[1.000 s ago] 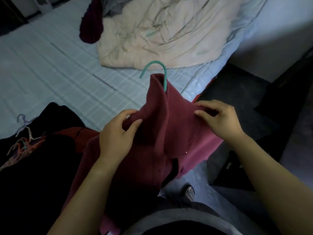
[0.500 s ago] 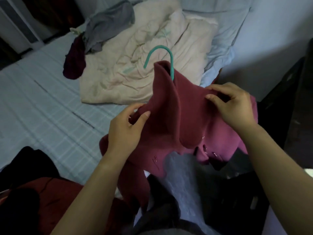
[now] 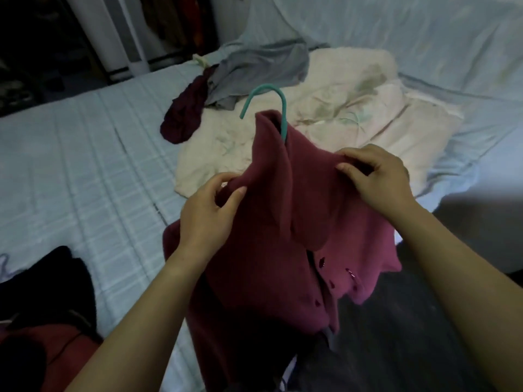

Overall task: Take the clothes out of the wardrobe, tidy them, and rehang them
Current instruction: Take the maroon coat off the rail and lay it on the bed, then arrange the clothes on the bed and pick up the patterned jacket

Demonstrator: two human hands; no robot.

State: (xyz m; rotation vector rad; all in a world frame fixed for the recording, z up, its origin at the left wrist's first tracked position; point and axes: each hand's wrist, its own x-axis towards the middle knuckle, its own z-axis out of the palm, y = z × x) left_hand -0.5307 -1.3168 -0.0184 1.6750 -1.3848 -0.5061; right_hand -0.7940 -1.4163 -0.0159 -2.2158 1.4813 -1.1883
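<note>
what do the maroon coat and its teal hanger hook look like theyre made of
The maroon coat, held at its shoulders by the left hand and right hand, looks like thick matte wool or fleece: soft, heavy folds and no sheen. The teal hanger hook looks like plastic or coated wire, smooth and evenly coloured; which one cannot be told.

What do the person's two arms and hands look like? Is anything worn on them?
Both forearms are bare up to the picture's edge: no sleeves show. The left hand and the right hand wear no gloves, and no ring, watch or bracelet is visible. The fingernails look short and unpainted.
</note>
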